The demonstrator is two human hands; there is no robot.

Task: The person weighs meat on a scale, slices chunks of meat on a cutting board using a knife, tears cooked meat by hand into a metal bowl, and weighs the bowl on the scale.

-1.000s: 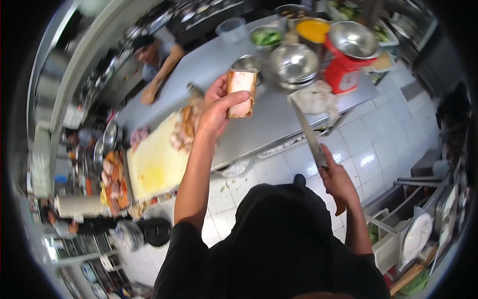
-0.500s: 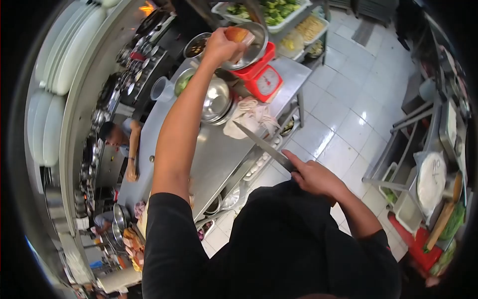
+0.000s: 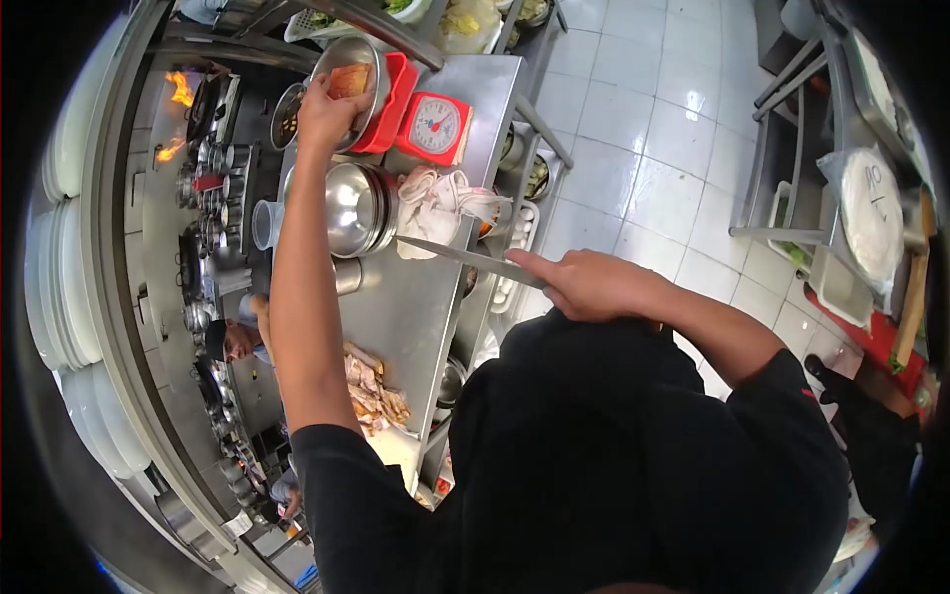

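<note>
My left hand (image 3: 329, 117) is stretched out to the metal bowl (image 3: 372, 57) on the red kitchen scale (image 3: 433, 126). Its fingers are closed on a piece of roast pork (image 3: 348, 81) with a brown-orange top, inside the bowl's rim. In my right hand (image 3: 594, 282) is a long kitchen knife (image 3: 465, 256), its blade pointing left over the table's edge. The knife tip lies close by a crumpled white cloth (image 3: 432, 203). Beside the cloth, under my left forearm, sits a stack of steel bowls (image 3: 353, 210).
Chopped roast meat (image 3: 371, 391) lies on the steel table (image 3: 396, 317) near my left elbow. A clear plastic cup (image 3: 265, 225) stands beyond my forearm. Across the counter are a co-worker (image 3: 237, 342) and stove flames (image 3: 180, 89). Plates (image 3: 59, 287) are stacked at left.
My left hand has lowered the pork into the bowl on the scale. The view has turned, shifting the table leftward. The knife stays in my right hand, its blade now more level.
</note>
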